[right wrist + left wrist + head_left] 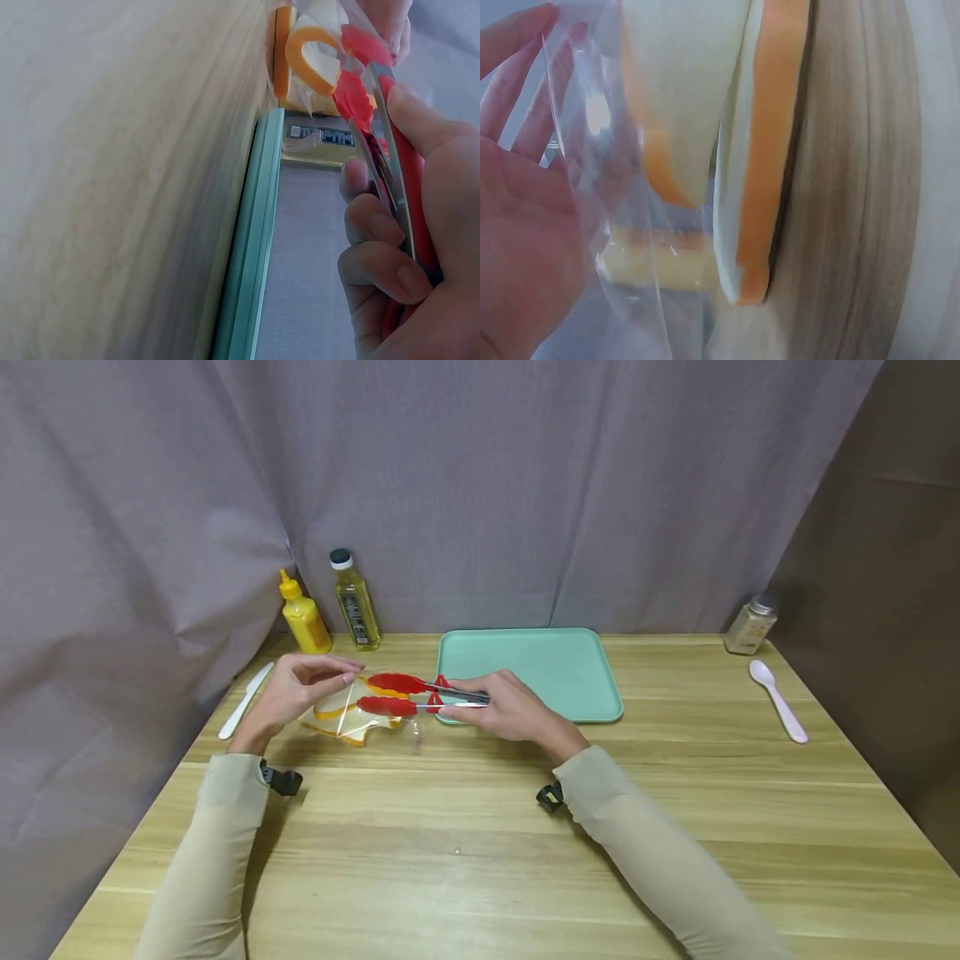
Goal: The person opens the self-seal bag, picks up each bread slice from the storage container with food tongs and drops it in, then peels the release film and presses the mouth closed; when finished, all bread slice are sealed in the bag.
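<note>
A clear bag (352, 714) of soft, light toast slices (761, 150), left of the tray (570, 672), is pinched open by the left hand (296, 693); red tongs (408, 693), gripped by the right hand (506, 710), are best closed gently on a crust.

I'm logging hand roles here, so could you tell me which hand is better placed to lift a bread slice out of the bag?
Probably the right hand: it grips the red tongs, their tips at the bag's mouth by the bread slices. The left hand holds the bag open.

No legible txt; oil bottle (356, 600) label has print, too small to read.
</note>
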### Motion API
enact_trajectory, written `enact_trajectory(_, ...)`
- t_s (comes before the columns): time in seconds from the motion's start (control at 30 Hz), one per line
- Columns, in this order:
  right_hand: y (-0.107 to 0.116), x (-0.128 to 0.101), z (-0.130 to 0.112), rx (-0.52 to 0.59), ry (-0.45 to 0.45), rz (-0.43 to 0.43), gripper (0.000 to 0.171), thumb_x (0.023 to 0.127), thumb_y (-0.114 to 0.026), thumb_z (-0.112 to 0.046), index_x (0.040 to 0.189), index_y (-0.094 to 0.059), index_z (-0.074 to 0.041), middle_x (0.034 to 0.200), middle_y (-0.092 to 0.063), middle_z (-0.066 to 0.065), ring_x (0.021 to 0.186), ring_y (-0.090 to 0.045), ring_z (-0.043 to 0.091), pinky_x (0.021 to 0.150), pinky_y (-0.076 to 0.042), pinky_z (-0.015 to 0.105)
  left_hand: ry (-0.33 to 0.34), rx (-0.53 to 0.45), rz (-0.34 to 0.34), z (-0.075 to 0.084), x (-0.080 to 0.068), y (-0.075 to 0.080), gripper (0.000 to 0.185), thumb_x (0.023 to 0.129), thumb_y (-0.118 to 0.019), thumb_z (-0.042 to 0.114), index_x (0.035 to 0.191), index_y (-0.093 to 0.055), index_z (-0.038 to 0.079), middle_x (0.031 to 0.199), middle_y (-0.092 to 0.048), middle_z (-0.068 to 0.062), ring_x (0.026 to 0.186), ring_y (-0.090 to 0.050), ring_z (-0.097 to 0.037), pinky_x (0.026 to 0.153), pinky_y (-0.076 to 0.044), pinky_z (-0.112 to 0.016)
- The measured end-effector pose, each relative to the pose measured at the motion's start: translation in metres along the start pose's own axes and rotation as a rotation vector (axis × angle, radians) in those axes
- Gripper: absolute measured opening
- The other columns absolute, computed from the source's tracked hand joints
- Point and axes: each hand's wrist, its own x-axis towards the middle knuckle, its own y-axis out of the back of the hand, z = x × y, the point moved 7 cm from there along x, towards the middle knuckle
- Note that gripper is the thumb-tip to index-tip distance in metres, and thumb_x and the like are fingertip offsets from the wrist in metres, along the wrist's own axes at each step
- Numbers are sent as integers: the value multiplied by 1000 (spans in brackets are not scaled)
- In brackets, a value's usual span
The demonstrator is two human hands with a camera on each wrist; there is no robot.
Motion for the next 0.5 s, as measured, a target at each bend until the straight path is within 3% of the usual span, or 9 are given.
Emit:
enact_trajectory(0.17, -1, 1, 1, 37, -20, 4, 63, 96, -80, -54, 148, -68, -21, 76, -71, -5, 50, -38, 9, 49, -36, 26, 11, -7, -4, 1, 0, 0, 24, 100, -80, 13, 118, -80, -2, 129, -80, -10, 117, -77, -16, 101, -62, -23)
enact_trajectory(0.4, -1, 3, -1, 56, -28, 4, 62, 97, -79, -55, 148, -67, -21, 106, -81, -2, 51, -37, 9, 50, -36, 26, 18, -1, -13, 0, 1, -2, 22, 99, -81, 14, 117, -81, 1, 130, -79, -12, 119, -75, -19, 101, -62, -24)
enact_trajectory(0.5, -5, 5, -3, 63, -30, -7, 62, 97, -79, -55, 148, -67, -22, 97, -81, 2, 50, -37, 9, 49, -36, 26, 10, -6, -10, 0, 1, -2, 22, 99, -81, 13, 116, -80, -1, 131, -78, -13, 122, -74, -19, 106, -59, -24)
